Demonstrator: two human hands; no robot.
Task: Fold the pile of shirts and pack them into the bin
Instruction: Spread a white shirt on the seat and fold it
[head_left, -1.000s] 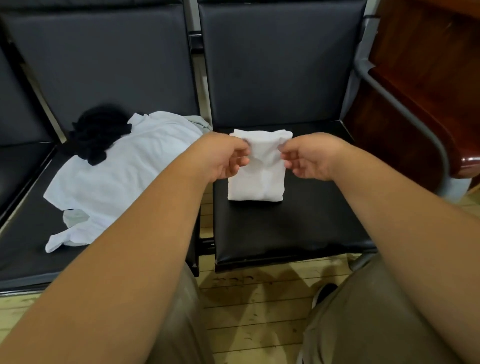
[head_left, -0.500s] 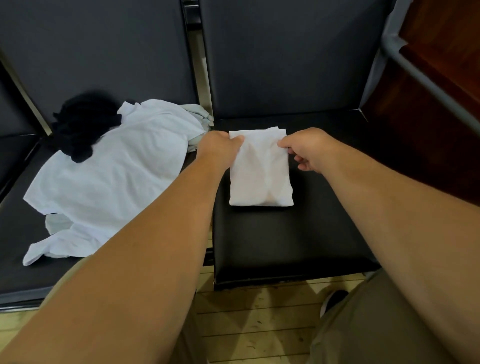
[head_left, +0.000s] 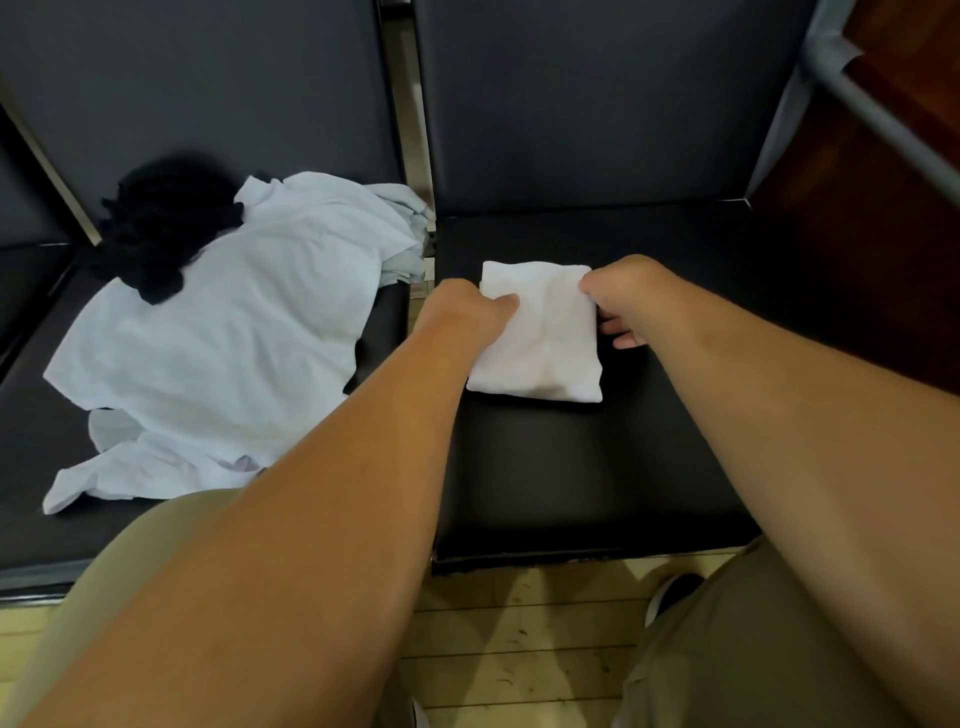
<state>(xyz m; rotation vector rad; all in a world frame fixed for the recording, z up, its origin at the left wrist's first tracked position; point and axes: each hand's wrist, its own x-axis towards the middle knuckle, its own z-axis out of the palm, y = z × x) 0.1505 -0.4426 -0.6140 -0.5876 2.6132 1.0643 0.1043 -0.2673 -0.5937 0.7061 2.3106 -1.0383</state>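
Both forearms (head_left: 311, 519) stretch forward over the front edge of the right seat (head_left: 597, 467). Toward its back-left corner lies one folded white shirt (head_left: 540, 343) — the left hand (head_left: 467, 312) pinches its left edge with curled fingers, the right hand (head_left: 623, 296) its far right corner. On the left seat (head_left: 31, 436), a loose white pile (head_left: 223, 338) and black garment (head_left: 156, 223) await folding; no bin shows — packing looks unstarted.

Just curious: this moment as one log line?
left hand, right hand: grip folded white shirt | shirt: on right seat | pile: left seat
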